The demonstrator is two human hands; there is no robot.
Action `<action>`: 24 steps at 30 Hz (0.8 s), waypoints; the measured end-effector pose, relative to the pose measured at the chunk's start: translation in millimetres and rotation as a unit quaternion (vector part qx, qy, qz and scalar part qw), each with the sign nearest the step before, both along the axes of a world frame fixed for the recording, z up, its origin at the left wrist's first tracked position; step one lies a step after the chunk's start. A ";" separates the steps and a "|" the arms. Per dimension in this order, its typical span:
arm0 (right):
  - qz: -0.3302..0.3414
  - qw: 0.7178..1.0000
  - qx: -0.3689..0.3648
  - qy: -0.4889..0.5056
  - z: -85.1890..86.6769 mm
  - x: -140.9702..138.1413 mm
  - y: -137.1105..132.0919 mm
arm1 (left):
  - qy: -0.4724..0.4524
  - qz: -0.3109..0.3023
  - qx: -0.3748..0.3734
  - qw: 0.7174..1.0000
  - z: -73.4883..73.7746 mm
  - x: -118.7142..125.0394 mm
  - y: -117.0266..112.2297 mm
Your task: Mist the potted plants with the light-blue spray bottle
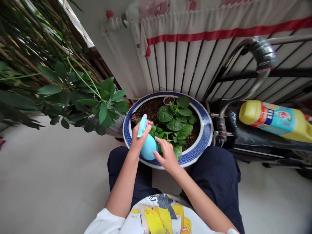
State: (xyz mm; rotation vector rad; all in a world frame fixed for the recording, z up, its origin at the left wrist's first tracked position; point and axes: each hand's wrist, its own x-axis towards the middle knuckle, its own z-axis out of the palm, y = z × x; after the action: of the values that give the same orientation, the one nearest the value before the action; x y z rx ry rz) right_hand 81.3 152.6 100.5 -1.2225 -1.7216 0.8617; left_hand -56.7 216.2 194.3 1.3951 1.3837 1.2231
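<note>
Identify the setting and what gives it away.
Likely a home's indoor plant corner, judging by the white radiator under a red-trimmed curtain and the leafy plants in a big blue-and-white pot.

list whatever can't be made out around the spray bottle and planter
Head view: how full the spray bottle is, hidden by its blue body.
Head view: the soil under the leaves, covered by them.
Head view: the right end of the yellow bottle, cut off by the right edge.
Head view: upper-left stems, too blurred to separate.
</note>
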 end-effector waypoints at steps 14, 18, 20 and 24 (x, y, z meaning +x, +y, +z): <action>0.042 0.912 -0.265 0.310 -77.0 19.1 -92.4 | -0.102 -0.157 -0.220 0.957 -68.9 57.1 -33.2; 0.045 0.942 -0.224 0.246 -81.2 18.7 -95.1 | 0.034 -0.153 -0.182 0.971 -79.5 59.1 -42.8; 0.052 0.949 -0.209 0.230 -79.6 17.0 -94.6 | 0.073 -0.126 -0.181 0.973 -86.8 54.5 -44.5; 0.079 0.954 -0.198 0.212 -78.5 13.8 -92.4 | 0.042 -0.083 -0.237 0.967 -97.4 41.2 -51.6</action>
State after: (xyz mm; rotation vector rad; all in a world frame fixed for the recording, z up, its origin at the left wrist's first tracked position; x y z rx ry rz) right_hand 95.1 60.1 22.0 -1.0536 -1.3439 1.5020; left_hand -15.5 164.6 96.8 1.2008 1.4648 0.6713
